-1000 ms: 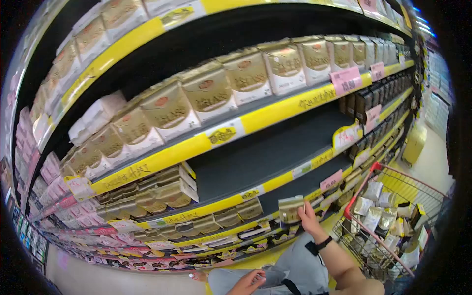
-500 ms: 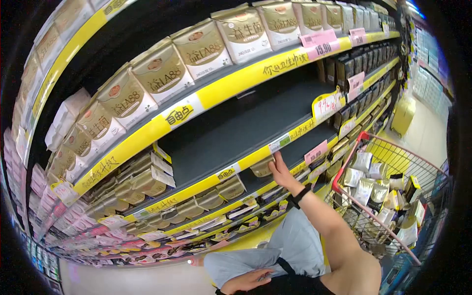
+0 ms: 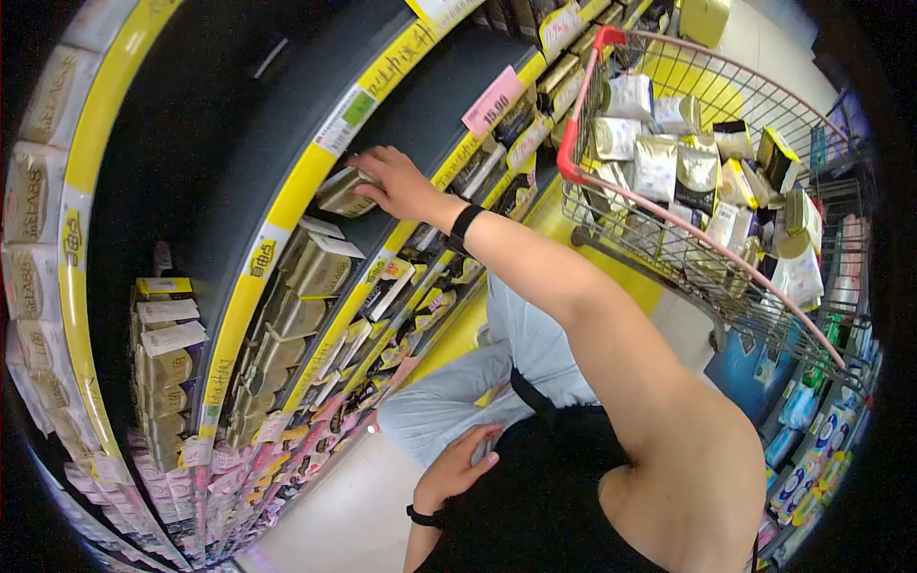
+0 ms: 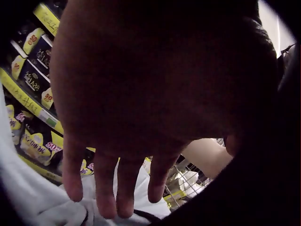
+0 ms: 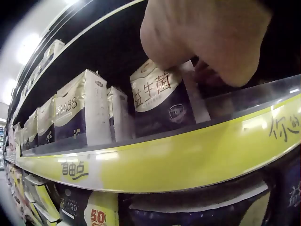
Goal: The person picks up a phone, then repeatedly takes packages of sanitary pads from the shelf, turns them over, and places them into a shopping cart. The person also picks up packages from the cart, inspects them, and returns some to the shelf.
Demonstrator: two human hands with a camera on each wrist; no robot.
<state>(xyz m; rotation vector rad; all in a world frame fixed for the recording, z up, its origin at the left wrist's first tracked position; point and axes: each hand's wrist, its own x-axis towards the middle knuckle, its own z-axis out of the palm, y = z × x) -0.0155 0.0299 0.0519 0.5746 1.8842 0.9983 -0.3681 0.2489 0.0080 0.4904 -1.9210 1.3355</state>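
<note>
While the right hand (image 3: 399,181) holds the top of the pack (image 3: 342,194) with bent fingers, upright just behind the yellow shelf edge (image 3: 287,205), the left hand (image 3: 465,465) lies slack, fingers spread, on the thigh well below that edge

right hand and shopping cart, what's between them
Head view: a pink 15.00 price tag on the yellow shelf edge, between right hand and cart.
</note>
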